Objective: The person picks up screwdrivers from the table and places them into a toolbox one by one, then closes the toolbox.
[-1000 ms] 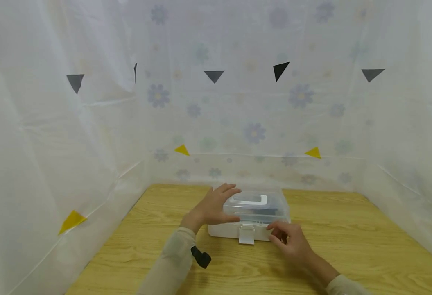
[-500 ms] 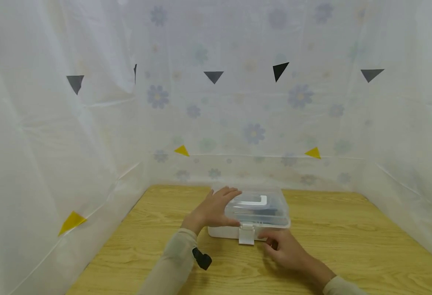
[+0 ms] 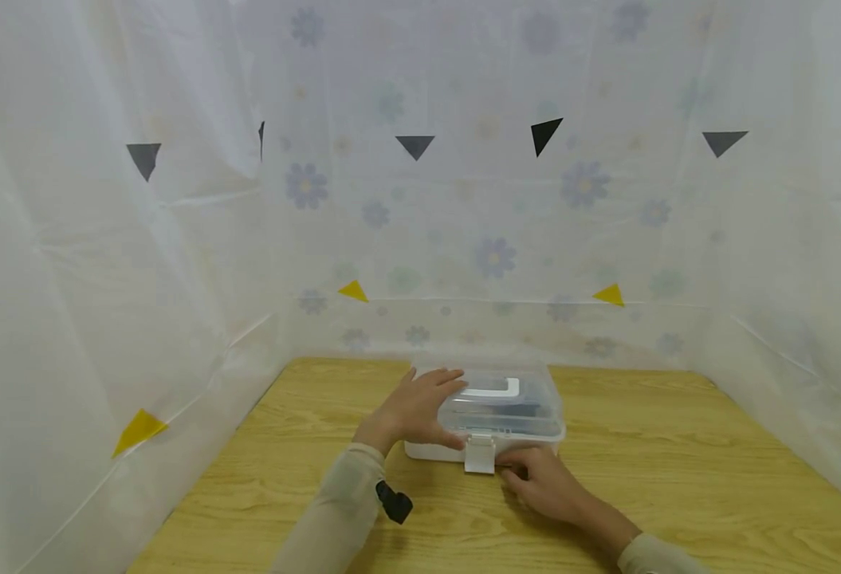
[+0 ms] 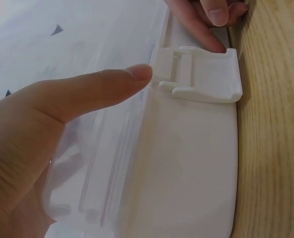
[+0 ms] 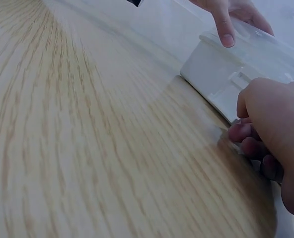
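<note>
A white plastic box (image 3: 434, 451) with a clear lid (image 3: 528, 414) and a white handle stands on the wooden table (image 3: 678, 478). My left hand (image 3: 416, 410) lies flat on the lid's left part. Its thumb (image 4: 87, 91) runs straight along the lid's front edge, and the thumb tip reaches the white latch (image 4: 201, 74). My right hand (image 3: 538, 481) sits on the table at the box's front, just right of the latch (image 3: 480, 454). The right hand's fingers (image 5: 249, 139) are curled, and one fingertip (image 4: 206, 37) touches the latch's edge. The lid is down.
White translucent sheets with faint flowers and black and yellow triangles wall the table on the left (image 3: 104, 319), back (image 3: 492, 239) and right (image 3: 807, 303). A small black device (image 3: 394, 503) is strapped at my left wrist. Bare wood lies on both sides of the box.
My right hand has slid left along the box front, from near the right corner to the latch. My left hand has settled lower on the lid, its thumb closer to the latch.
</note>
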